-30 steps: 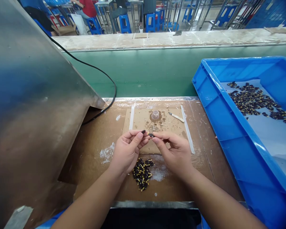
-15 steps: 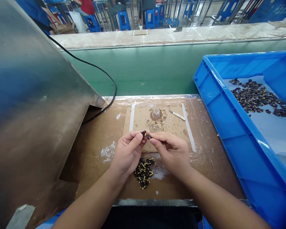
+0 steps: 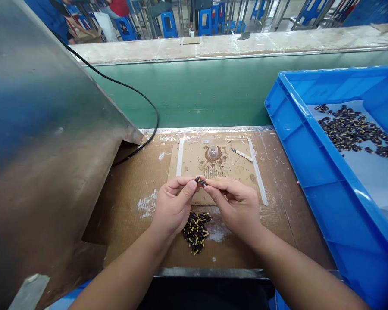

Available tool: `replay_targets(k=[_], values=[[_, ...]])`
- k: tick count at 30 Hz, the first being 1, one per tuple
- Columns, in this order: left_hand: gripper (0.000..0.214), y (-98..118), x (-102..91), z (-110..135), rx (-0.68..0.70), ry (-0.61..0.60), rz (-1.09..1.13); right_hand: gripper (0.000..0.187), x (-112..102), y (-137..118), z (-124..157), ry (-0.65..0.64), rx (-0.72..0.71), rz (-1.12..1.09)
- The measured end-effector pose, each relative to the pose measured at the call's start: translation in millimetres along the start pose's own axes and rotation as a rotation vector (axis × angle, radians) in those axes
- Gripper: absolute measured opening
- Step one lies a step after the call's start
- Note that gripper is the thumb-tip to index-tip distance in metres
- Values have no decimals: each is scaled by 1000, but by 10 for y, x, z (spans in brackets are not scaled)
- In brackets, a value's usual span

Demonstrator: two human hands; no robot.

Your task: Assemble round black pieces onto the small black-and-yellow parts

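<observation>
Between thumb and fingers my left hand (image 3: 174, 200) pinches a small black part with a yellow bit (image 3: 198, 179). My right hand (image 3: 236, 202) is closed at the part's right end, its thumb and forefinger pinching a small dark piece (image 3: 204, 183) that meets it. Whether the two are joined I cannot tell. Below my hands a pile of similar black-and-yellow parts (image 3: 195, 232) lies on the brown board. Just beyond my fingers is a taped cardboard sheet (image 3: 189, 159) bearing a small clear plastic cup (image 3: 212, 152) and a white-handled knife (image 3: 242, 155).
A blue crate (image 3: 305, 142) at the right holds many such parts (image 3: 355, 129) on white paper. On the left stands a slanted metal housing (image 3: 51, 129), with a black cable (image 3: 132, 89) looping past it. A green strip (image 3: 197, 94) runs behind the board; people and blue stools (image 3: 170, 25) are beyond.
The black part in my left hand has turned slightly, and its yellow bit now shows on top. Both hands stay together in nearly the same place. The view has shifted a little.
</observation>
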State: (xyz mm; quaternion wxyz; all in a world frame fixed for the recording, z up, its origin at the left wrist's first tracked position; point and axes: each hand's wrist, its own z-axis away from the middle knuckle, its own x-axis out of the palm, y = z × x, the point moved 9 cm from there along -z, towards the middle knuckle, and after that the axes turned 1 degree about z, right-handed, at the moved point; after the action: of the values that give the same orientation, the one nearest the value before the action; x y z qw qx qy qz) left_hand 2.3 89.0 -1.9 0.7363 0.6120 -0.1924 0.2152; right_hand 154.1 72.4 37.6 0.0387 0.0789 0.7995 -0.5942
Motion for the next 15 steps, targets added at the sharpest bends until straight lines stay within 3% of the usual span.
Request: replay_targets(k=[8, 15], values=[[11, 32, -42, -9, 120, -7, -146, 19, -18, -127, -17, 1, -147, 80], [10, 231, 49, 103, 384, -30, -455, 17, -42, -246, -17, 26, -257, 188]])
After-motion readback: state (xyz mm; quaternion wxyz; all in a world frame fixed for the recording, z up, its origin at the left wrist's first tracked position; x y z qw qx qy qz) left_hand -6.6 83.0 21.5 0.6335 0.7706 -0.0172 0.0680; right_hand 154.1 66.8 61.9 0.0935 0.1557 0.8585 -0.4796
